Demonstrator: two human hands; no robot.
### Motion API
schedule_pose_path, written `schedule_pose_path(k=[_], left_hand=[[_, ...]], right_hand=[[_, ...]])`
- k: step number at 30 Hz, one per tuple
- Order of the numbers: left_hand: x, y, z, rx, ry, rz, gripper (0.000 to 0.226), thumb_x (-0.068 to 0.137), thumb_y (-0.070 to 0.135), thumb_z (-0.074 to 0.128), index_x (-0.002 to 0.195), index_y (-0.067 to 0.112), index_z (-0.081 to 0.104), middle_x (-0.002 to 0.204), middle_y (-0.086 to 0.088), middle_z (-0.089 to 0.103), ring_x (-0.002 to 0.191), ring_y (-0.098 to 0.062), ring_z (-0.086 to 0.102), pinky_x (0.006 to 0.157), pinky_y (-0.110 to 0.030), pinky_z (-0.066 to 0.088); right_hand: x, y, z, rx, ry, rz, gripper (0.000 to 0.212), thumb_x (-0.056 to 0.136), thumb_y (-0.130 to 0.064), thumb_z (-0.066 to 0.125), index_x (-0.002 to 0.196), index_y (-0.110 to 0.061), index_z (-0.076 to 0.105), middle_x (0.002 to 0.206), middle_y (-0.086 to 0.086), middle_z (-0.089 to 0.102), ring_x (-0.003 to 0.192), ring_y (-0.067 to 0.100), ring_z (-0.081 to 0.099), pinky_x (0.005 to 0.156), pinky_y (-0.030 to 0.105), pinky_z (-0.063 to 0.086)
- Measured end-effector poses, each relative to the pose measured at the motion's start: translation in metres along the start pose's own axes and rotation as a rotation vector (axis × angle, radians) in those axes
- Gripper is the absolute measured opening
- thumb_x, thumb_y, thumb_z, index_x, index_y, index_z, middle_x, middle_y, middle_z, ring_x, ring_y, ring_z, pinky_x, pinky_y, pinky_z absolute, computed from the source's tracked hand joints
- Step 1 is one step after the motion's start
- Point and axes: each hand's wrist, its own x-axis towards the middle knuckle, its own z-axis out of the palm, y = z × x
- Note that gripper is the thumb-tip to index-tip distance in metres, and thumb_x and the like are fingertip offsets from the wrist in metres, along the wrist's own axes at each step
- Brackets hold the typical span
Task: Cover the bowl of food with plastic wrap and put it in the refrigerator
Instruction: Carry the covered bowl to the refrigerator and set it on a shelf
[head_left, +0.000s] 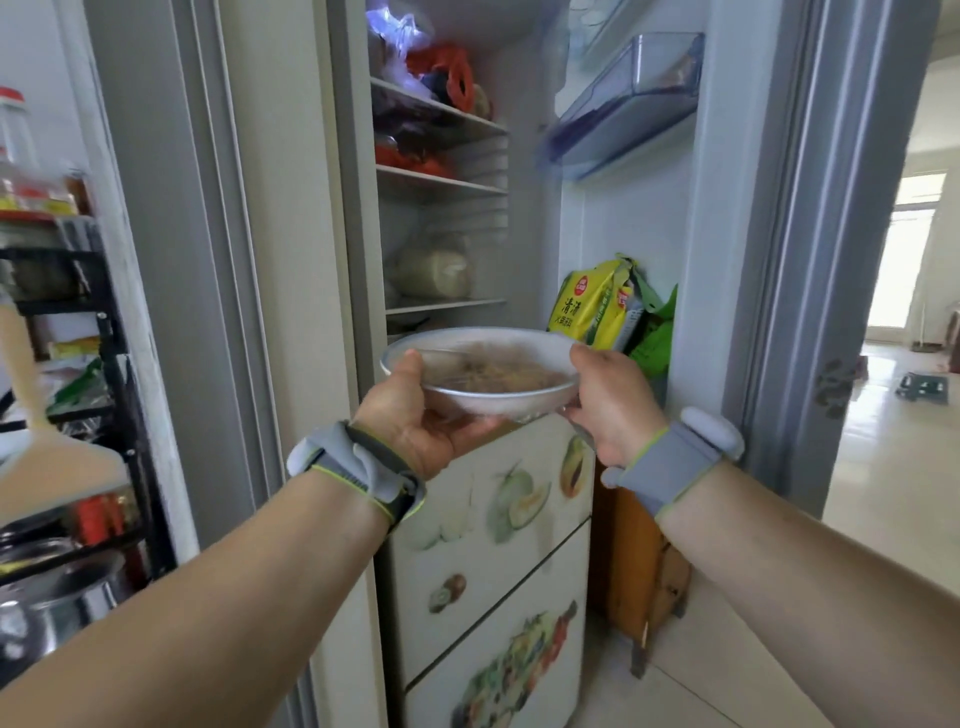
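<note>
Clear plastic wrap is stretching over the bowl (480, 371) of food, so the covering step looks done and the placing step is in hand. The left hand (415, 415) is cupping the bowl's underside and near rim; the right hand (610, 400) is clasping the opposite rim, both grips pressed onto it. The bowl is hanging before the open refrigerator (535, 249), at the front edge of a lower shelf (447, 305). Next, it probably needs level sliding inward.
</note>
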Motion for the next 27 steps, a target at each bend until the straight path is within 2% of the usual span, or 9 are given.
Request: schedule_pose_path(k=[2,6,9,13,17,19,22,24,27], left_hand=[[0.013,-0.001,0.007,-0.032,0.009,0.019,0.042,0.094,0.039,0.044,0.123,0.008,0.043,0.102,-0.023,0.055,0.074,-0.036,0.056,0.079,-0.056,0.05],[0.051,0.002,0.02,-0.069,0.018,0.086,0.054,0.095,0.039,0.041,0.14,0.011,0.033,0.136,-0.024,0.047,0.096,-0.04,0.057,0.063,-0.052,0.05],[0.081,0.008,0.028,-0.11,0.013,0.103,0.052,0.096,0.039,0.04,0.139,0.011,0.035,0.138,-0.022,0.047,0.115,-0.04,0.053,0.065,-0.052,0.049],[0.126,0.018,0.039,-0.142,0.026,0.137,0.05,0.097,0.038,0.038,0.138,0.011,0.036,0.139,-0.022,0.046,0.12,-0.041,0.05,0.075,-0.054,0.047],[0.173,0.029,0.05,-0.168,0.055,0.184,0.046,0.099,0.035,0.035,0.138,0.011,0.038,0.138,-0.02,0.048,0.119,-0.04,0.051,0.08,-0.054,0.047],[0.194,0.034,0.055,-0.179,0.094,0.18,0.048,0.098,0.036,0.036,0.138,0.01,0.039,0.139,-0.016,0.048,0.121,-0.038,0.051,0.085,-0.051,0.049],[0.235,0.053,0.069,-0.266,0.084,0.132,0.051,0.096,0.041,0.038,0.137,0.012,0.041,0.14,-0.014,0.049,0.125,-0.037,0.048,0.098,-0.05,0.045],[0.255,0.06,0.071,-0.312,0.096,0.133,0.05,0.095,0.042,0.039,0.136,0.014,0.043,0.139,-0.011,0.051,0.126,-0.034,0.048,0.103,-0.05,0.041],[0.284,0.07,0.074,-0.19,0.169,0.227,0.048,0.096,0.04,0.036,0.136,0.014,0.041,0.141,-0.012,0.048,0.126,-0.031,0.049,0.099,-0.042,0.044]], right_hand=[[0.008,0.004,0.006,0.18,-0.023,0.112,0.043,0.096,-0.027,0.04,0.134,-0.006,0.043,0.13,0.019,0.054,0.11,0.036,0.058,0.082,0.041,0.053],[0.036,0.01,0.02,0.255,-0.059,0.189,0.046,0.098,-0.035,0.039,0.136,-0.009,0.041,0.123,0.017,0.057,0.099,0.031,0.062,0.074,0.036,0.051],[0.063,0.01,0.03,0.259,-0.078,0.203,0.04,0.097,-0.033,0.042,0.128,-0.009,0.048,0.091,0.01,0.056,0.071,0.018,0.057,0.059,0.026,0.05],[0.112,0.01,0.053,0.318,-0.117,0.255,0.036,0.096,-0.023,0.043,0.129,-0.007,0.047,0.106,0.014,0.054,0.088,0.023,0.057,0.073,0.032,0.05],[0.165,0.012,0.079,0.338,-0.143,0.3,0.02,0.095,-0.019,0.043,0.11,-0.008,0.05,0.099,0.016,0.058,0.092,0.029,0.062,0.068,0.037,0.05],[0.186,0.014,0.09,0.328,-0.154,0.322,0.015,0.094,-0.019,0.043,0.096,-0.005,0.049,0.08,0.015,0.061,0.069,0.027,0.066,0.066,0.042,0.054],[0.234,0.011,0.113,0.328,-0.138,0.353,0.021,0.092,-0.018,0.043,0.077,-0.006,0.05,0.058,0.014,0.062,0.039,0.023,0.062,0.091,0.05,0.051],[0.248,0.013,0.121,0.412,-0.138,0.344,0.022,0.092,-0.013,0.044,0.073,-0.006,0.05,0.066,0.016,0.06,0.045,0.025,0.061,0.084,0.048,0.051],[0.27,0.014,0.135,0.513,-0.143,0.322,0.02,0.093,-0.009,0.046,0.075,-0.005,0.054,0.092,0.023,0.061,0.068,0.032,0.061,0.077,0.045,0.049]])
